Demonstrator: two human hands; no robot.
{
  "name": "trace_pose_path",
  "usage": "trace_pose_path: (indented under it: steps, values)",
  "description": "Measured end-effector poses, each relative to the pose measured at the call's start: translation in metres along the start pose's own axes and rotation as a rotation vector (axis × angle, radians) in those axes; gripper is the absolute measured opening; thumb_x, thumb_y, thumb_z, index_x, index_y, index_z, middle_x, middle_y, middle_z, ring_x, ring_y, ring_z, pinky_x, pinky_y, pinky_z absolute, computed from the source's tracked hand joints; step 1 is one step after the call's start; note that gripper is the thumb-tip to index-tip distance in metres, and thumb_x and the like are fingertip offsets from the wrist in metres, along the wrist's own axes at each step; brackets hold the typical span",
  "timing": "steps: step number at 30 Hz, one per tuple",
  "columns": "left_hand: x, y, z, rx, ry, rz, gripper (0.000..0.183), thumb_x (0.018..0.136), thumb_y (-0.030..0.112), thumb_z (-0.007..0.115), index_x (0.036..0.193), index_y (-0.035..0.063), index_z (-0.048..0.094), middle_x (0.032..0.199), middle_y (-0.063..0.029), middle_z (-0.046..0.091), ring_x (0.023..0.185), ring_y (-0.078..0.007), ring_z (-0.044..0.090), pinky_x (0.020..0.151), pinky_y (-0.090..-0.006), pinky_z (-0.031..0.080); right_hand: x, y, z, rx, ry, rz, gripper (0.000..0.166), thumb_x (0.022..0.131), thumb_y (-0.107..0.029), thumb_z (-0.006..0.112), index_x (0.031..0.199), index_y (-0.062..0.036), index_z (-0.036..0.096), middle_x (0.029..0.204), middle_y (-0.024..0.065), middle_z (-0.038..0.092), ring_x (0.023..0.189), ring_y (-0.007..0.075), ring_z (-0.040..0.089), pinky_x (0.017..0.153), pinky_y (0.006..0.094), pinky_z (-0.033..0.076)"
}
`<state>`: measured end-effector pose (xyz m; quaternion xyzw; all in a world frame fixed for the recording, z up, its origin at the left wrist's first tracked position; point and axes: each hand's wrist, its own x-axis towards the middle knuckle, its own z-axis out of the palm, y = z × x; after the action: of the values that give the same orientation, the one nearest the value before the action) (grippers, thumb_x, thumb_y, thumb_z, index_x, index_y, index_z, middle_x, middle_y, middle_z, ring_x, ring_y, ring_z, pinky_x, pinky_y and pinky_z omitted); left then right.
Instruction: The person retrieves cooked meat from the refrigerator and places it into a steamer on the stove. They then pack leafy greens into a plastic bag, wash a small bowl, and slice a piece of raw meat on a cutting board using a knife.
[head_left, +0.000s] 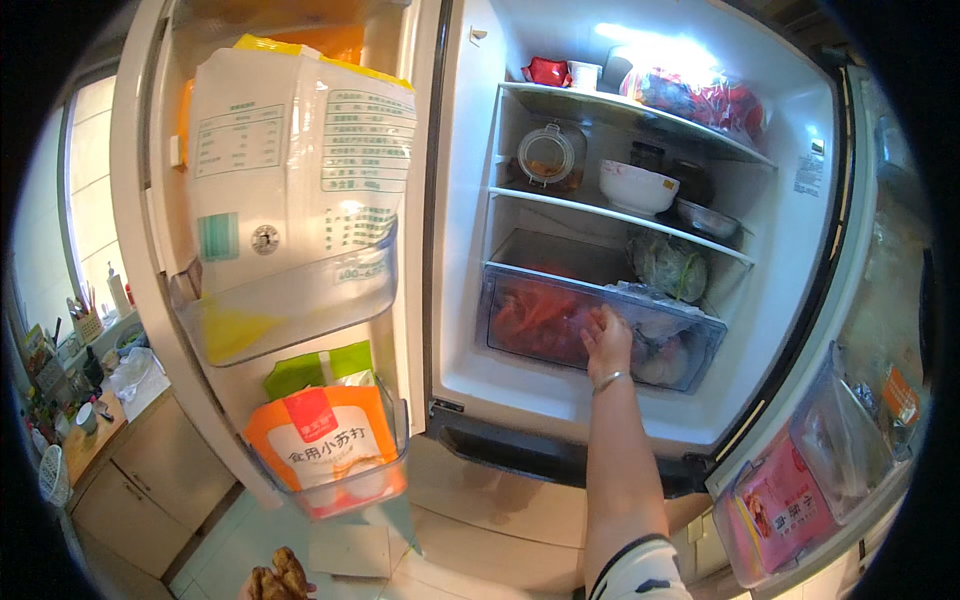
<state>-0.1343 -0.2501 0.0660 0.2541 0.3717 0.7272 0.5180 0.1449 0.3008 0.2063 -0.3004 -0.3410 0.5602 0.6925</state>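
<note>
My right hand (609, 341), with a bracelet at the wrist, is at the front of the refrigerator's clear drawer (536, 360), its fingers near the top edge; whether they grip it I cannot tell. Red plastic bags (536, 315) show through the drawer's left part, and wrapped produce (664, 360) through its right. At the bottom edge of the view my left hand (246, 589), mostly cut off, holds knobbly brown pieces that look like ginger root (279, 576). A bagged green vegetable (667, 262) lies on the shelf above the drawer.
The left door (420, 225) stands open, its bins holding a large white bag (300, 165) and an orange-and-white baking soda packet (330, 439). Shelves carry a glass jar (546, 156) and a white bowl (637, 186). The open right door holds a pink packet (787, 506). A counter (105, 431) stands left.
</note>
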Motion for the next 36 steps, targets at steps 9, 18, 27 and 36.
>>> trace_pose_path:
  steps: [9, 18, 27, 36]
  values:
    - [0.006, 0.022, -0.032, -0.231, -0.018, 0.207, 0.065, 0.076, 0.02, 0.076, 0.131, 0.0009, 0.047, 0.12, -0.019, 0.058, 0.106, -0.0367, 0.061, 0.086, -0.0511, 0.053, -0.257, 0.113, -0.017, -0.083, -0.411, 0.383, 0.023, 0.095, -0.027, 0.049, 0.101, -0.0071, 0.058, 0.086, 0.0058, 0.063, 0.074, 0.0152, 0.06, 0.065, 0.0281, 0.05]
    - [-0.056, 0.05, -0.109, -0.386, 0.161, 0.335, 0.059, 0.085, 0.029, 0.068, 0.133, 0.0031, 0.046, 0.123, -0.0172, 0.057, 0.115, -0.0324, 0.056, 0.093, -0.0471, 0.051, -0.34, 0.267, 0.096, 0.786, -0.612, 0.857, 0.05, 0.094, -0.04, 0.048, 0.133, -0.0086, 0.045, 0.122, 0.0136, 0.06, 0.101, 0.0284, 0.063, 0.075, 0.0347, 0.056]
    - [-0.102, 0.072, -0.143, -0.383, 0.256, 0.378, 0.058, 0.085, 0.03, 0.068, 0.133, 0.0055, 0.045, 0.121, -0.0164, 0.056, 0.113, -0.0328, 0.056, 0.093, -0.0475, 0.051, -0.381, 0.263, 0.139, 0.898, -0.521, 0.979, 0.05, 0.094, -0.041, 0.048, 0.135, -0.0115, 0.046, 0.124, 0.0118, 0.059, 0.108, 0.0295, 0.059, 0.085, 0.0388, 0.052]
    - [-0.055, 0.066, -0.123, -0.348, -0.051, 0.25, 0.06, 0.086, 0.028, 0.067, 0.135, 0.004, 0.043, 0.124, -0.0163, 0.056, 0.113, -0.0346, 0.056, 0.093, -0.0496, 0.05, -0.399, 0.183, 0.019, 0.568, -0.109, 0.962, 0.047, 0.094, -0.042, 0.047, 0.133, -0.0156, 0.05, 0.128, 0.0068, 0.057, 0.119, 0.0295, 0.053, 0.1, 0.0457, 0.044]
